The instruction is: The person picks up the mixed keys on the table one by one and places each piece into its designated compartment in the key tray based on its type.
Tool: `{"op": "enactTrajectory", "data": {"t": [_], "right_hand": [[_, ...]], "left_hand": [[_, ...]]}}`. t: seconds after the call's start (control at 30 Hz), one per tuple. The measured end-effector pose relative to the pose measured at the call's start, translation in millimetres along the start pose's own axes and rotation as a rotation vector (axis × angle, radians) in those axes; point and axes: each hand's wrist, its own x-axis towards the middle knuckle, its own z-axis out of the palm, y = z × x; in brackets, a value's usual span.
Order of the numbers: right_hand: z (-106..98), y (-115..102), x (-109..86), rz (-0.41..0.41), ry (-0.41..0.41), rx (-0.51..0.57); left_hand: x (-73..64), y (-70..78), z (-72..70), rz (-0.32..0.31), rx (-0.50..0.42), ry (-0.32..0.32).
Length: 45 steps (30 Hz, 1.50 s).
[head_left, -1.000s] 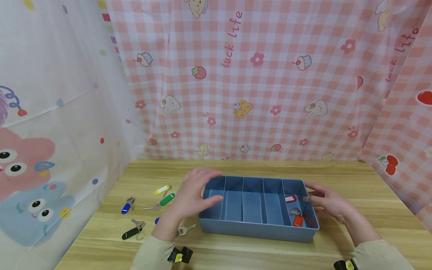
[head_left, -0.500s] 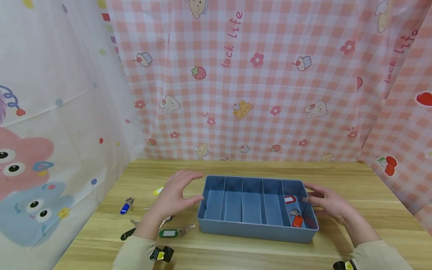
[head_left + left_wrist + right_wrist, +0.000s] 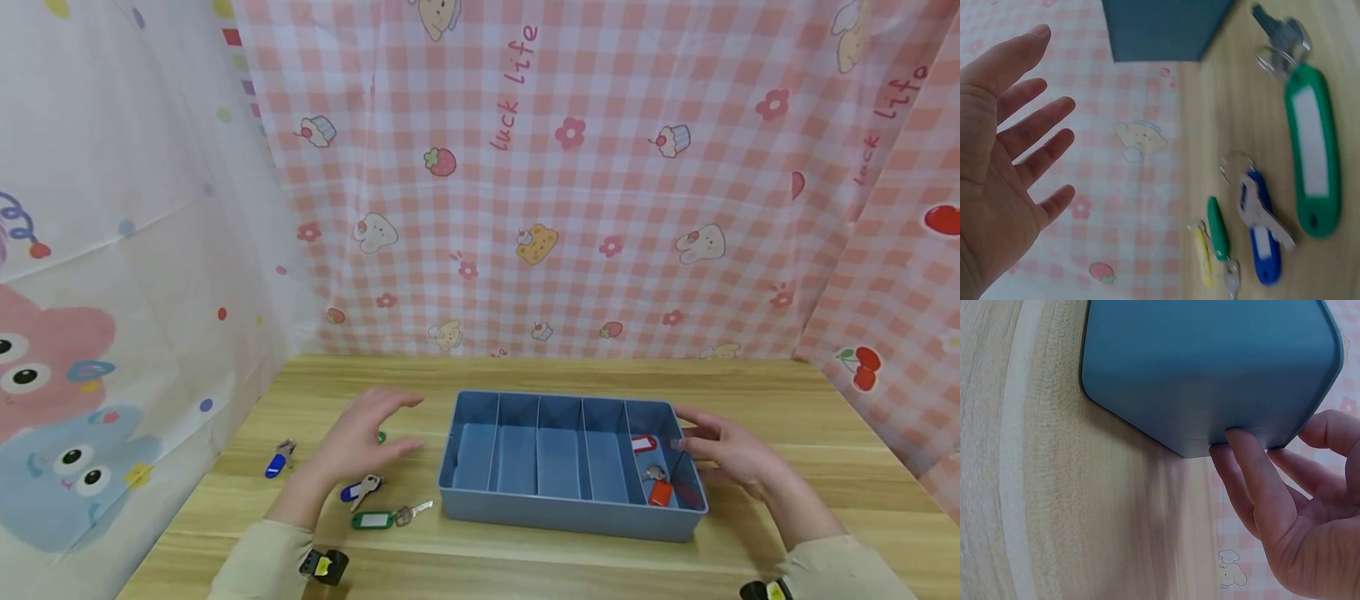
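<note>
A blue-grey box (image 3: 562,510) with a row of compartments stands on the table. My right hand (image 3: 731,450) holds its right end; in the right wrist view its fingertips (image 3: 1241,439) touch the end wall and the far corner. A red-rimmed key tag (image 3: 643,444) and an orange key tag (image 3: 660,493) with keys lie in the rightmost compartment. My left hand (image 3: 363,437), thumb and fingers spread, holds nothing left of the box. Below it lie a blue key tag (image 3: 1266,250) and a green key tag (image 3: 1316,144), both with keys.
Farther left is another blue key tag (image 3: 276,464) with keys. A smaller-looking green tag (image 3: 1217,228) and a yellow tag (image 3: 1202,256) lie beside the blue one in the left wrist view. A pink checked cloth (image 3: 525,192) hangs behind the wooden table (image 3: 570,567).
My left hand has moved left, away from the box's left end, uncovering the near green and blue key tags and covering the black one. The right hand and the box stay put.
</note>
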Motion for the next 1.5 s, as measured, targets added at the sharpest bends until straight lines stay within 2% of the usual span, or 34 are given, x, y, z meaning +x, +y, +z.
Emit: {"op": "enactTrajectory", "data": {"t": [0.37, 0.73, 0.9, 1.03, 1.27, 1.5], "right_hand": [[0.8, 0.5, -1.0, -0.021, -0.007, -0.001], [-0.4, 1.1, -0.7, -0.02, 0.001, -0.011], [-0.3, 1.0, -0.8, -0.02, -0.009, 0.015], [-0.2, 0.8, -0.9, -0.017, -0.007, 0.014], [0.7, 0.3, -1.2, -0.009, 0.0, -0.002], [1.2, -0.1, -1.9, -0.017, 0.007, -0.015]], "left_hand": [[-21.9, -13.7, 1.6, 0.056, 0.042, -0.091], [-37.8, -18.5, 4.2, 0.079, -0.019, -0.192], [-41.5, -18.9, 6.5, 0.127, -0.023, -0.237], [-44.5, -19.8, 8.7, 0.142, -0.016, -0.247], [-50.6, -24.6, 15.6, 0.238, -0.02, -0.204], [-53.2, -28.5, 21.6, 0.273, 0.014, -0.225]]}}
